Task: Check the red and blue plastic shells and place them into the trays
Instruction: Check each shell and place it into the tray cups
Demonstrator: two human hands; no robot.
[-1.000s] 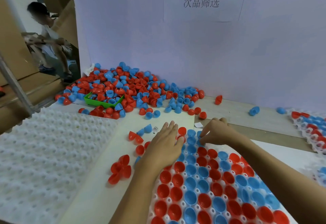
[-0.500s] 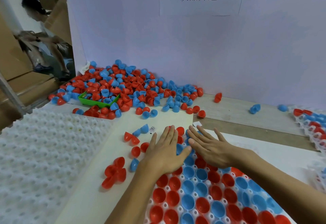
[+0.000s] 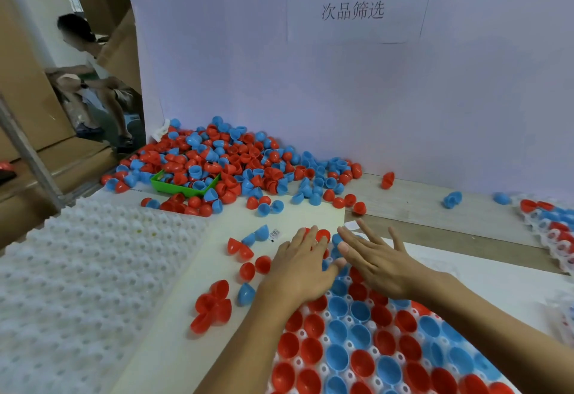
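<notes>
Smooth, glossy half-round shells in red and blue are lying everywhere on the pale table [image 3: 413,204], each one a small hollow cup of plastic. The nearest tray [image 3: 351,322], a white moulded sheet of round pockets, is holding shells open side up, red and blue mixed row by row; too many to count surely, and its near edge is running out of view. The left hand [image 3: 299,269] is lying flat on the tray's far left corner with straight fingers spread over the shells, gripping nothing. The right hand [image 3: 377,261] is lying beside it, fingers straight and fanned, palm down over the far edge, thumb close to the left hand's thumb, also holding nothing. On the cream board [image 3: 186,316] left of the tray, loose shells are sitting: about eight red and three blue, four of the red bunched in a cluster [image 3: 212,308]. A bumpy white foam-like tray [image 3: 77,285] is lying further left, its pockets unfilled. At the back, a big pile [image 3: 236,157] of shells is heaped against the lilac wall, half burying one green rectangular bin [image 3: 183,184] with shells inside. Another filled tray [image 3: 553,226] is showing at the right edge.
</notes>
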